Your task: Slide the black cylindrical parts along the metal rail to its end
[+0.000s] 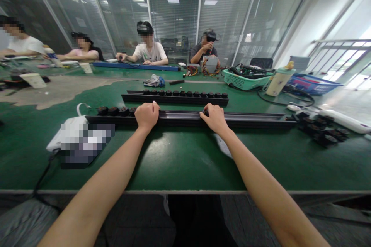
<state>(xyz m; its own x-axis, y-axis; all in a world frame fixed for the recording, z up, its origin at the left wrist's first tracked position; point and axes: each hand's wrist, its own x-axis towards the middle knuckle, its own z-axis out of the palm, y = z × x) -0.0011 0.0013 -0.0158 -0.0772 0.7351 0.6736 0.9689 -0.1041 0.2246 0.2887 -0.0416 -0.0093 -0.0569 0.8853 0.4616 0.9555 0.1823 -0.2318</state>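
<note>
Both hands, left (147,115) and right (215,118), closed on black rail (179,117), well back from near table edge (185,192)

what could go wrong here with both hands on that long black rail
The left hand and right hand bear on the long black rail near its middle; sliding it sideways could knock the loose black modules lying by its right end. Twisting or lifting it might unseat the round modules sitting in its left end.
</note>
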